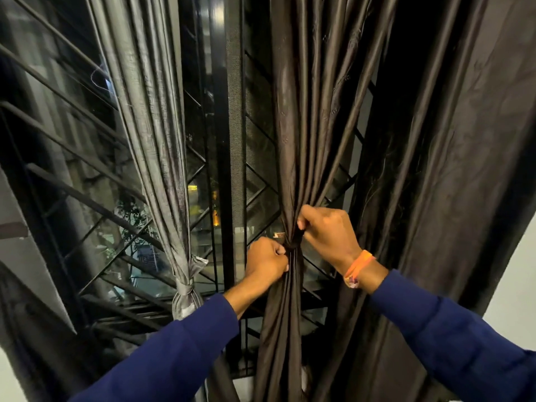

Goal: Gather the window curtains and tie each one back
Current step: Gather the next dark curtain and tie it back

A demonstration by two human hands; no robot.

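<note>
No writing, label, brand, number or sign can be read anywhere in this view.

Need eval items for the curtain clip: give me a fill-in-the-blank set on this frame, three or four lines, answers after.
1. The grey curtain on the left is already ____ with a knot.
2. Both hands grip the ____ curtain at its gathered waist.
3. The orange band sits on the ____ wrist.
4. Both sleeves are dark ____.

Answers: tied; brown; right; blue
</note>
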